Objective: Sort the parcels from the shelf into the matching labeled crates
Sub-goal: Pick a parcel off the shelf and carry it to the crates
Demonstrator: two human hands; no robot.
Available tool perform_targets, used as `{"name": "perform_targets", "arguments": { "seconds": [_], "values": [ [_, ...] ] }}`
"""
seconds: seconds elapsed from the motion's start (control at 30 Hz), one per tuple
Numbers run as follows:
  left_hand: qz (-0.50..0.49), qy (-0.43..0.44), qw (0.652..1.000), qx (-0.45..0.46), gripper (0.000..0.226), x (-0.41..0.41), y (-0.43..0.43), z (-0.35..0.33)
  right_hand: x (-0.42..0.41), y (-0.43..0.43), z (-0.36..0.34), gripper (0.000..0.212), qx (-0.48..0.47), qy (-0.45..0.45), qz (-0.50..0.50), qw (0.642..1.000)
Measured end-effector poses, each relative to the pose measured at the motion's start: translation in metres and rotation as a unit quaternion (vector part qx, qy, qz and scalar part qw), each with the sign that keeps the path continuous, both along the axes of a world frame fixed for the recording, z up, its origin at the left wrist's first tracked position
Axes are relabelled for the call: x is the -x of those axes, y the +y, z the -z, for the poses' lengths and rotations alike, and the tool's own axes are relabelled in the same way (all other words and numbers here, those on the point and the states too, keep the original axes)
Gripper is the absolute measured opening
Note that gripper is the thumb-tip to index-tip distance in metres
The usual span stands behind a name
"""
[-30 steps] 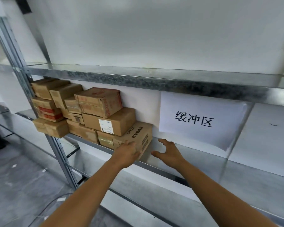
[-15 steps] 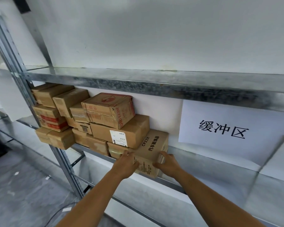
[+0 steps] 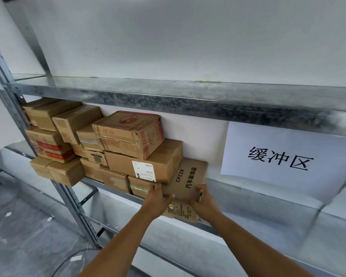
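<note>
The left hand [image 3: 158,198] and right hand [image 3: 203,200] clasp the near corners of the box [image 3: 188,182] marked CPZZK, both equally close. Its long axis runs away from them toward the wall, its near end overhanging the metal shelf [image 3: 258,198]. Left of it the stack of boxes [image 3: 128,148] touches it and partly rests on it; the shelf to the right is bare beneath a paper sign [image 3: 284,162].

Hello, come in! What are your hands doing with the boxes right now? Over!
Left hand and right hand: grip on both sides of the CPZZK box. Box at shelf edge, front overhanging. Labelled box overlaps its left corner.
</note>
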State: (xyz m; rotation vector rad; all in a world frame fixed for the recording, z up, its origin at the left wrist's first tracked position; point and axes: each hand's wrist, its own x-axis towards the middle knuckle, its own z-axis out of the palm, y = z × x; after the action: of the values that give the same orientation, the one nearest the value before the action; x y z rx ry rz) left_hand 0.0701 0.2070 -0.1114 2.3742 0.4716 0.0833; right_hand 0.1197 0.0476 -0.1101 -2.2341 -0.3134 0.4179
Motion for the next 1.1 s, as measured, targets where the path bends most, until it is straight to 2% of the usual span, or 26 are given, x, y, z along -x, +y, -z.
{"name": "perform_targets", "arguments": {
  "seconds": [0.17, 0.33, 0.47, 0.73, 0.97, 1.03, 1.1],
  "values": [
    [-0.03, -0.013, 0.999, 0.012, 0.054, 0.0, -0.008, 0.002, 0.002, -0.003, 0.006, 0.056, 0.006, -0.01, 0.009, 1.0],
    [-0.044, 0.0, 0.996, 0.083, 0.06, -0.003, -0.015, 0.009, 0.004, -0.014, 0.009, 0.065, 0.002, -0.017, 0.072, 0.997],
    [-0.033, 0.023, 0.991, 0.13, 0.069, -0.006, -0.021, 0.01, 0.001, -0.022, 0.007, 0.072, 0.011, -0.003, 0.074, 0.997],
    [-0.015, 0.045, 0.99, 0.134, 0.081, 0.001, -0.036, -0.001, 0.007, -0.04, 0.004, 0.077, 0.015, -0.011, 0.095, 0.995],
    [0.016, 0.032, 0.987, 0.159, 0.075, 0.031, -0.05, -0.034, 0.027, -0.065, -0.01, 0.099, -0.013, -0.013, 0.113, 0.993],
    [0.032, 0.033, 0.985, 0.166, 0.075, 0.043, -0.051, -0.045, 0.036, -0.074, -0.016, 0.097, -0.017, -0.003, 0.104, 0.994],
    [0.053, 0.03, 0.986, 0.158, 0.079, 0.054, -0.054, -0.056, 0.045, -0.082, -0.025, 0.086, -0.026, -0.001, 0.09, 0.996]
  ]
}}
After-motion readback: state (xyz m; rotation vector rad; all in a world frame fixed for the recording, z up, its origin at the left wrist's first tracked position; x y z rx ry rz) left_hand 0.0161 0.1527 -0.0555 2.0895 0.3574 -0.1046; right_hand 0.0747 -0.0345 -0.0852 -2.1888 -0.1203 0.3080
